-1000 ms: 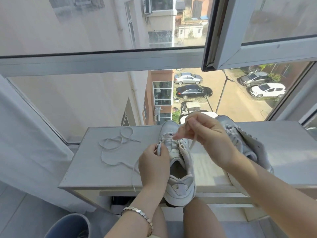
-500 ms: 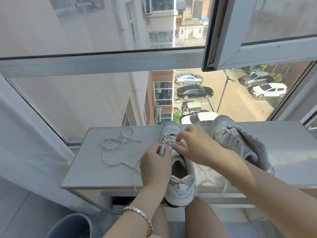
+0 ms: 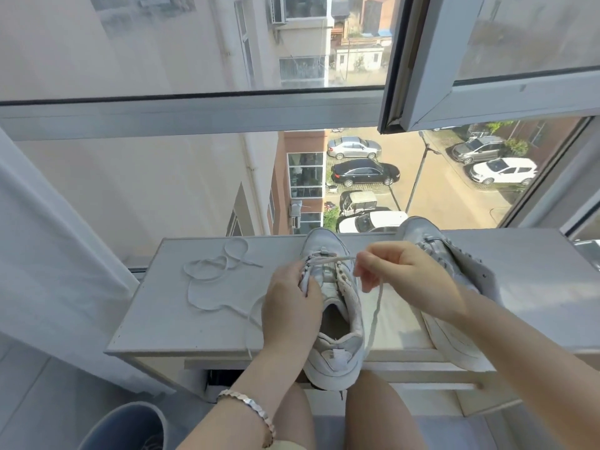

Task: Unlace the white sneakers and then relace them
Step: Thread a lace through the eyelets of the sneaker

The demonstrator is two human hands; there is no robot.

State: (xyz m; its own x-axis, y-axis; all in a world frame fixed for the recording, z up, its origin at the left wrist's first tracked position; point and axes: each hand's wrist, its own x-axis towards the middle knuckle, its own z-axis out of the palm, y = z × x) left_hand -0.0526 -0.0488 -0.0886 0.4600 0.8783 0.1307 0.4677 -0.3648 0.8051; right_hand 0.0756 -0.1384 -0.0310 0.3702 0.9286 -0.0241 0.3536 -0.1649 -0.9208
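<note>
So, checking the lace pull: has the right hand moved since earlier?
Yes: the right hand drew rightward off the centre sneaker, pulling the lace taut.

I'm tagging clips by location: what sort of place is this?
Likely an upper-floor flat, by a window: a white table stands against it, parked cars lie far below, and an apartment block rises opposite.

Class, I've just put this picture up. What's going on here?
A person seated at a white table by a window is working on a white sneaker. The left hand grips its side, while the right hand pinches the lace, pulled taut from the eyelets near the toe. A second sneaker lies on its side to the right, and a loose lace lies on the table to the left.
</note>
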